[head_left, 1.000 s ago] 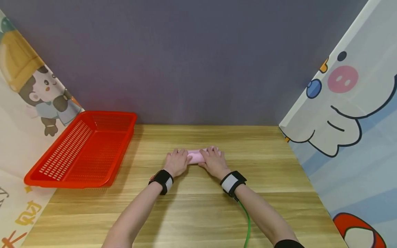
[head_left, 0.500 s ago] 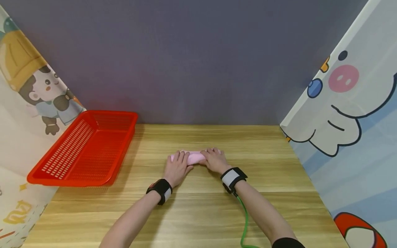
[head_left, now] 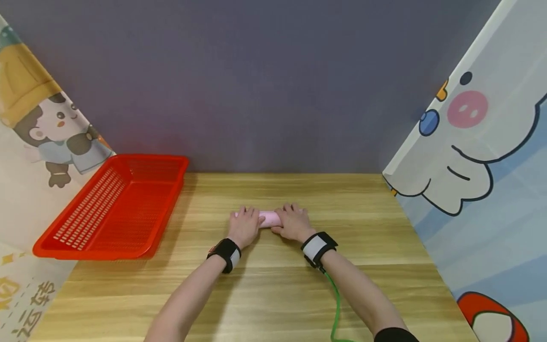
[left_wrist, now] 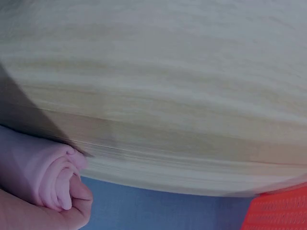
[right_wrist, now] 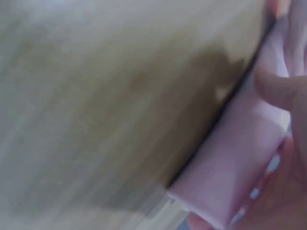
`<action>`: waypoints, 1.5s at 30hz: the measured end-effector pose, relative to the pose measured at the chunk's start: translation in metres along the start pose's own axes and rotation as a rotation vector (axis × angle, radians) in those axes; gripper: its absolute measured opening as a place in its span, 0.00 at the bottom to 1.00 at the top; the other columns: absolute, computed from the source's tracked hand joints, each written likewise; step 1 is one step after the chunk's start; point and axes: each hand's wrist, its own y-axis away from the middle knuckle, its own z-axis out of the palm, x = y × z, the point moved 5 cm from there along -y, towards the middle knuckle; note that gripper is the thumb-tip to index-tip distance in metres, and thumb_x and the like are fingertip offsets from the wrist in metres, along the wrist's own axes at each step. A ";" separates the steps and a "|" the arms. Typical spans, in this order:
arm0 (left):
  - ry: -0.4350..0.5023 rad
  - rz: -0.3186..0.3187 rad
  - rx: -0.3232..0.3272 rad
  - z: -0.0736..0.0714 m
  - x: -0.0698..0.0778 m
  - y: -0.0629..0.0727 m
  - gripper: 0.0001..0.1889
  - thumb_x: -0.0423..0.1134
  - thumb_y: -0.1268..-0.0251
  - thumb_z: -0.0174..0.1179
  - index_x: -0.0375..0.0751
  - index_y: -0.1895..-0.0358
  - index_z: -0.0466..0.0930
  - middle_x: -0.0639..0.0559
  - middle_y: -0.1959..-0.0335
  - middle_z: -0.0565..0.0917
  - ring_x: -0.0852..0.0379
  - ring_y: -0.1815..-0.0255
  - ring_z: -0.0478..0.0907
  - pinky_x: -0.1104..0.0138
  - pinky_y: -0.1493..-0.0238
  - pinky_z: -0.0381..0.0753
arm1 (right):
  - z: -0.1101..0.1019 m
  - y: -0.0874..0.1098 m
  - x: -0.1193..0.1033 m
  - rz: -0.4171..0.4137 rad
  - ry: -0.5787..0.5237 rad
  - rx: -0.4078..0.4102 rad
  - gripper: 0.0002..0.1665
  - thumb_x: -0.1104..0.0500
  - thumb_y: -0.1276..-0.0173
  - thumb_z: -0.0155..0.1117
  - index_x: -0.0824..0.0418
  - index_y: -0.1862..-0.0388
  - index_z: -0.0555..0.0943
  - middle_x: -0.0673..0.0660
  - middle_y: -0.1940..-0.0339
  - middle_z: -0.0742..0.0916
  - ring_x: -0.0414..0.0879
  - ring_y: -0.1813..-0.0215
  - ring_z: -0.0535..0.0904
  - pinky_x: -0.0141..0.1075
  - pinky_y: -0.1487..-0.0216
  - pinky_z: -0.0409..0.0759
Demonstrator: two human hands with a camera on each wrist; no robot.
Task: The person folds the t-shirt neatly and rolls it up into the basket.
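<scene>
A pink cloth rolled into a short cylinder lies crosswise on the wooden table. My left hand holds its left end, and my right hand grips the right end. Seen from the left wrist, the end of the cloth roll shows several spiralled layers, with a finger of the left hand curled round that end. In the right wrist view, the thumb of the right hand presses along the cloth roll, while other fingers are on its far side. The hands cover both ends in the head view.
On the left stands a red perforated plastic basket. A grey panel rises behind the wooden table, and printed sheets flank both sides. From the right wristband a green cable runs towards the front edge.
The left hand slid slightly nearer and outward on the roll, then closed back in. The cloth looks smoother and tighter now. Both hands stay at nearly the same place.
</scene>
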 end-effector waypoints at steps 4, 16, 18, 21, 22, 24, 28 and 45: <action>0.012 -0.046 -0.043 0.000 -0.001 -0.004 0.23 0.55 0.19 0.42 0.41 0.50 0.80 0.46 0.51 0.86 0.42 0.46 0.77 0.44 0.52 0.77 | 0.007 0.003 -0.002 -0.023 0.026 0.120 0.35 0.38 0.33 0.67 0.51 0.33 0.73 0.61 0.41 0.80 0.62 0.34 0.72 0.70 0.37 0.67; -0.040 0.025 0.042 -0.002 -0.002 0.006 0.26 0.60 0.22 0.45 0.41 0.41 0.75 0.41 0.47 0.80 0.43 0.43 0.76 0.45 0.54 0.80 | 0.004 -0.005 0.001 -0.021 -0.060 0.006 0.30 0.37 0.31 0.61 0.50 0.36 0.78 0.60 0.41 0.81 0.64 0.31 0.68 0.73 0.34 0.62; -0.102 0.087 0.070 -0.001 -0.003 0.012 0.29 0.63 0.25 0.48 0.43 0.38 0.72 0.42 0.45 0.79 0.43 0.41 0.75 0.45 0.52 0.79 | 0.003 -0.006 0.002 -0.018 -0.070 -0.025 0.30 0.38 0.30 0.60 0.50 0.36 0.77 0.60 0.40 0.81 0.63 0.31 0.67 0.74 0.33 0.61; -0.181 0.146 0.113 -0.001 -0.003 0.018 0.32 0.64 0.29 0.53 0.43 0.36 0.71 0.44 0.44 0.79 0.44 0.40 0.75 0.45 0.51 0.79 | 0.002 -0.007 0.003 -0.016 -0.084 -0.055 0.29 0.37 0.29 0.60 0.50 0.36 0.77 0.59 0.41 0.81 0.63 0.31 0.67 0.74 0.32 0.59; -0.188 0.150 0.117 -0.002 -0.003 0.019 0.31 0.64 0.29 0.54 0.43 0.36 0.71 0.45 0.44 0.80 0.44 0.40 0.75 0.45 0.51 0.79 | 0.001 -0.008 0.003 -0.015 -0.087 -0.061 0.29 0.37 0.29 0.60 0.50 0.36 0.77 0.59 0.41 0.82 0.63 0.31 0.67 0.74 0.32 0.59; -0.176 0.144 0.121 -0.005 -0.004 0.019 0.29 0.61 0.29 0.55 0.42 0.38 0.73 0.46 0.45 0.81 0.44 0.41 0.77 0.44 0.51 0.80 | 0.001 -0.010 0.003 -0.013 -0.089 -0.080 0.29 0.36 0.29 0.59 0.49 0.35 0.77 0.59 0.42 0.82 0.63 0.31 0.68 0.74 0.32 0.60; -0.095 0.122 0.056 -0.011 -0.005 0.015 0.24 0.59 0.27 0.53 0.42 0.44 0.75 0.48 0.48 0.83 0.44 0.47 0.78 0.45 0.56 0.81 | 0.000 -0.014 0.004 0.001 -0.107 -0.135 0.32 0.36 0.28 0.58 0.50 0.32 0.75 0.59 0.38 0.81 0.63 0.31 0.68 0.72 0.30 0.59; 0.098 -0.053 -0.242 -0.010 -0.011 -0.008 0.30 0.62 0.21 0.39 0.43 0.46 0.82 0.46 0.45 0.84 0.45 0.42 0.77 0.44 0.54 0.81 | 0.002 -0.009 -0.001 -0.046 -0.004 0.020 0.37 0.35 0.31 0.62 0.50 0.29 0.72 0.58 0.33 0.79 0.62 0.28 0.68 0.73 0.30 0.58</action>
